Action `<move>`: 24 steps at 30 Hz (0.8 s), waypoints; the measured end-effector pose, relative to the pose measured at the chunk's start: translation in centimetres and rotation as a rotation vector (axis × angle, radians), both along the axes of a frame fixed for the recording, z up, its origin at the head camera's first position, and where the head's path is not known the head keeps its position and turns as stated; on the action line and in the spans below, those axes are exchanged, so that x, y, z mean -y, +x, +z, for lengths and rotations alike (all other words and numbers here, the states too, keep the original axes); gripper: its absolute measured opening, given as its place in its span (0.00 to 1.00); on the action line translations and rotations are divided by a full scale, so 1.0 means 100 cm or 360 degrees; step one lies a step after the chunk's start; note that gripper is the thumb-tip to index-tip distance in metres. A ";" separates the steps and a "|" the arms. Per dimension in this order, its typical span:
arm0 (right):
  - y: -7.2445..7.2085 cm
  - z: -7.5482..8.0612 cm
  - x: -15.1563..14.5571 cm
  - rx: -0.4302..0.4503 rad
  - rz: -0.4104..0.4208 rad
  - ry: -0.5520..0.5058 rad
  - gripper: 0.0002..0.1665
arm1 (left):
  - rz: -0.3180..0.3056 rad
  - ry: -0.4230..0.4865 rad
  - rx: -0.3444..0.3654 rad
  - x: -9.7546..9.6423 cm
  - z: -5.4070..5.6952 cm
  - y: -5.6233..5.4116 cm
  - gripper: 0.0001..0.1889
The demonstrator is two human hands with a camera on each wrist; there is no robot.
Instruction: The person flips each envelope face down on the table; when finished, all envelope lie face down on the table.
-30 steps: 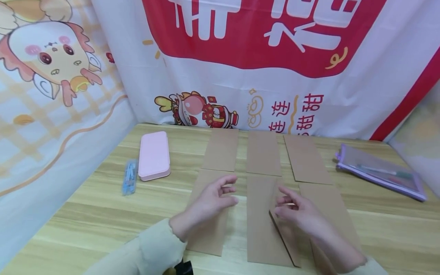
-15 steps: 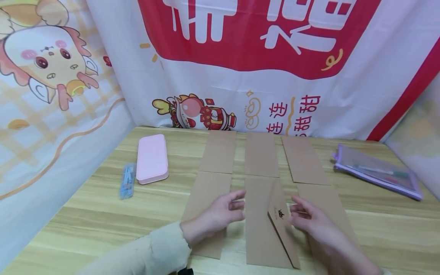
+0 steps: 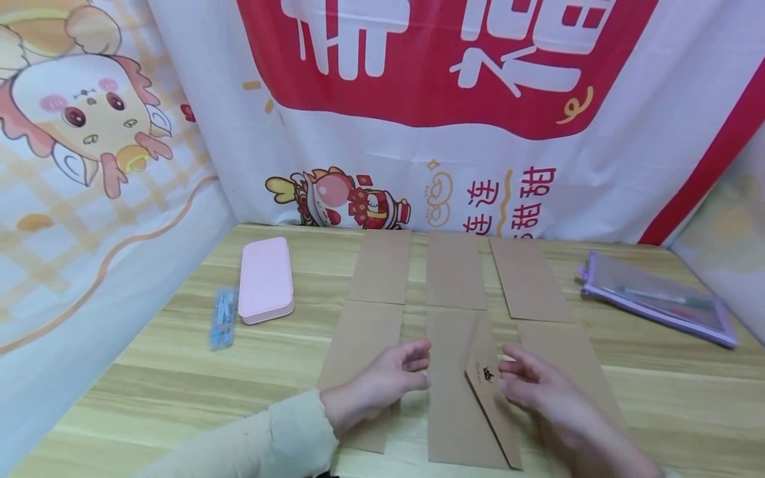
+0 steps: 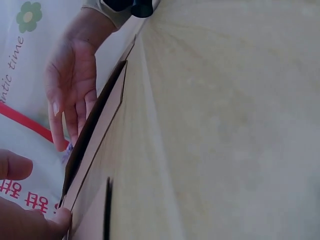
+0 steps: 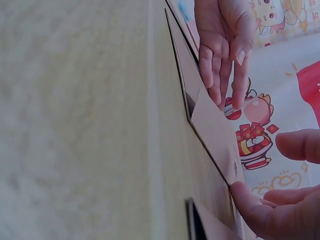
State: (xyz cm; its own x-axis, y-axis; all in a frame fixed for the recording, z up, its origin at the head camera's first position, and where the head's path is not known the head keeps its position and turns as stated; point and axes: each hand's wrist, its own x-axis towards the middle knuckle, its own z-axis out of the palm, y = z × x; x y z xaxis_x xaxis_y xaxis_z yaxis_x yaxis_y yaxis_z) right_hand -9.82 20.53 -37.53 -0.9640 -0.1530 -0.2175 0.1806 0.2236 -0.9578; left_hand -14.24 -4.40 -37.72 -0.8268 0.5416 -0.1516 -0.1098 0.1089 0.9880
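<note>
Shifted left hand rightward since a second ago and drew right hand off the flap. Rests both, fingers loosely bent, at opposite long edges of the middle near envelope; cannot tell if touching. Lies on worktop, flap slightly raised.
</note>
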 end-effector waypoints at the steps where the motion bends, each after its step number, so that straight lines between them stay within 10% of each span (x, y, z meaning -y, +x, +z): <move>1: 0.000 -0.001 0.000 0.0013 0.0003 -0.0022 0.43 | 0.0006 0.0012 0.0006 -0.001 0.000 0.000 0.33; 9: -0.006 -0.003 -0.006 0.0100 0.0066 -0.0161 0.42 | 0.0159 0.0126 0.0160 -0.003 0.001 -0.001 0.32; 24: -0.013 0.001 0.010 0.0108 0.0188 -0.0286 0.43 | 0.0294 0.0157 0.0007 0.015 0.009 0.001 0.30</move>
State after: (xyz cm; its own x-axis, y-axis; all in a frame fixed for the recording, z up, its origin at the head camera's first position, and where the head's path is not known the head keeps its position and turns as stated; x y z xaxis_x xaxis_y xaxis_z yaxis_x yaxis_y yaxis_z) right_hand -11.09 19.55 -37.45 -0.9211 -0.3061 -0.2406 0.2290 0.0739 -0.9706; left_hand -14.17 -5.91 -36.84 -0.9128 0.3934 -0.1093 -0.1236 -0.0109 0.9923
